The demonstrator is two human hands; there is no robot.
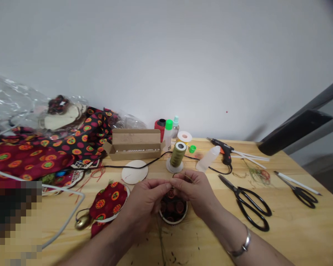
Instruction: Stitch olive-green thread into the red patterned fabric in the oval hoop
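My left hand (150, 197) and my right hand (192, 190) meet at the fingertips, both closed in a pinch. Between them runs thin green thread, mostly hidden by the fingers; a strand of thread (161, 240) hangs down toward the table. Right below the fingers lies a round piece covered in dark patterned fabric (173, 210), with a pale rim. Left of my left hand rests a red patterned fabric piece (108, 201) on a white backing, with a brass bell (83, 221) beside it. A spool of olive thread (178, 155) stands just beyond my hands.
Behind are an open cardboard box (135, 149), a white disc (134, 171), a white bottle (208, 159) and a glue gun (222, 147). Black scissors (244, 203) and smaller scissors (299, 192) lie right. Patterned cloth (39, 155) and a white cable (63, 232) occupy the left.
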